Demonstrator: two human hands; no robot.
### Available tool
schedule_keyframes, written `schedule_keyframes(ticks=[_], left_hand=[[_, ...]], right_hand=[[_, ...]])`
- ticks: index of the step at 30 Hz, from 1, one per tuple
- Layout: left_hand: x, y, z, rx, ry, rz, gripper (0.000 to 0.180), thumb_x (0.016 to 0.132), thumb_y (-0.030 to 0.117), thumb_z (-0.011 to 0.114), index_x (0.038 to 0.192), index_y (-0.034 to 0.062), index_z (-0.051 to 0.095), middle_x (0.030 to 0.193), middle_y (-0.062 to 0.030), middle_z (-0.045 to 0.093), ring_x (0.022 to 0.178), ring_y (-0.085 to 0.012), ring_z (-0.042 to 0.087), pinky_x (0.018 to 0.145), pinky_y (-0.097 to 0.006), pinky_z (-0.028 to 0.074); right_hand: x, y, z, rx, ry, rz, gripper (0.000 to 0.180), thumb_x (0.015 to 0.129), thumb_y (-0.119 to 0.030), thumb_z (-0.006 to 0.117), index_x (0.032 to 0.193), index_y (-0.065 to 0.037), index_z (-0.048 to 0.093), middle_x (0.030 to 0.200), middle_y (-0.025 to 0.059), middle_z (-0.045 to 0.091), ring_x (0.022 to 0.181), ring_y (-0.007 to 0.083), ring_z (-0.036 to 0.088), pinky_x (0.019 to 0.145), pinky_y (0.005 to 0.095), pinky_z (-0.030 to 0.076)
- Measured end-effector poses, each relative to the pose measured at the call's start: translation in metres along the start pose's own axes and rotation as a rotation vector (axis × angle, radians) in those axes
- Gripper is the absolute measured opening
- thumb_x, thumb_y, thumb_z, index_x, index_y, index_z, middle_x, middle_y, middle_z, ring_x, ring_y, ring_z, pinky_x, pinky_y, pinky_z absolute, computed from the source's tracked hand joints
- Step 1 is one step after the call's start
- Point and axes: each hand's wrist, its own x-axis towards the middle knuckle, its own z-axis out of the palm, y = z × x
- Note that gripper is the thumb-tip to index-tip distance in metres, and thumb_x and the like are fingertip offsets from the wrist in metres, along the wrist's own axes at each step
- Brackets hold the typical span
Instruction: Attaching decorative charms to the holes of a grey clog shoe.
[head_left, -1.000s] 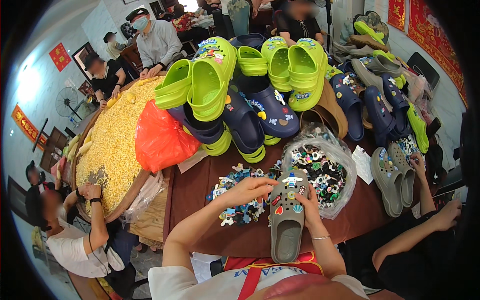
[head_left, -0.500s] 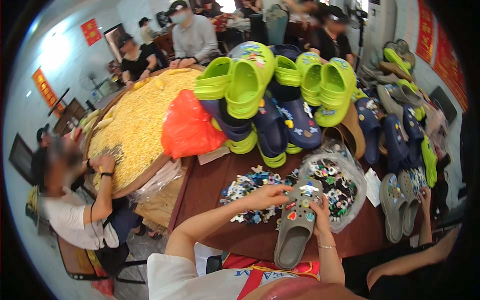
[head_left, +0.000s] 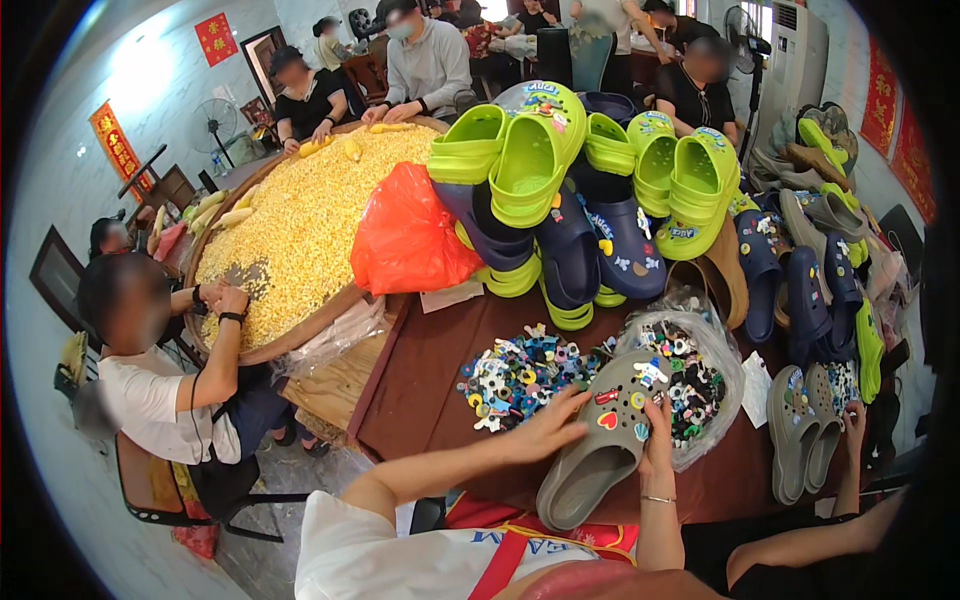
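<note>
A grey clog (head_left: 596, 440) is tilted in front of me, its toe pointing away and its heel toward my chest. Several charms sit in its upper, among them a red heart and a white figure at the toe. My right hand (head_left: 657, 440) grips the clog along its right side, thumb on the upper. At its left side is my left hand (head_left: 550, 424), fingers apart and close against the edge; whether they touch it is hard to tell. Beyond lie a loose heap of small charms (head_left: 520, 375) and a clear plastic bag (head_left: 728, 400) filled with more charms.
Green and navy clogs (head_left: 530, 165) are piled at the table's far side, a red plastic bag (head_left: 408, 235) beside them. A round tray of corn kernels (head_left: 300, 215) stands left, with people around it. At right, a co-worker's hand (head_left: 853, 425) holds another grey clog (head_left: 822, 440).
My left hand has moved from the clog's toe area down to its left side. The clog has turned, its heel shifting left and its toe slightly right.
</note>
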Motion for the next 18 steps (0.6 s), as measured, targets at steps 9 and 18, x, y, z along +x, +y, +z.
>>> schedule_keyframes(ticks=[9,18], left_hand=[[0.195,0.211,-0.061,0.19,-0.115,0.851,0.066,0.085,0.018,0.061,0.141,0.0071,0.027,0.106,-0.0139,0.059,0.083,-0.0208,0.062,0.076,-0.033,0.048],[0.287,0.202,-0.203,0.115,0.473,0.539,0.088,0.078,0.019,0.07,0.143,0.0031,0.013,0.119,-0.0217,0.05,0.082,-0.0232,0.064,0.067,-0.032,0.053]], right_hand=[[-0.008,-0.012,-0.004,0.059,0.002,0.034,0.049,0.082,-0.013,0.062,0.127,-0.009,0.041,0.112,0.0101,0.058,0.098,0.0257,0.061,0.083,0.0411,0.052],[-0.028,-0.019,-0.009,0.034,-0.009,0.123,0.066,0.082,-0.011,0.063,0.139,-0.011,0.03,0.124,0.0115,0.051,0.109,0.0241,0.054,0.09,0.0372,0.047]])
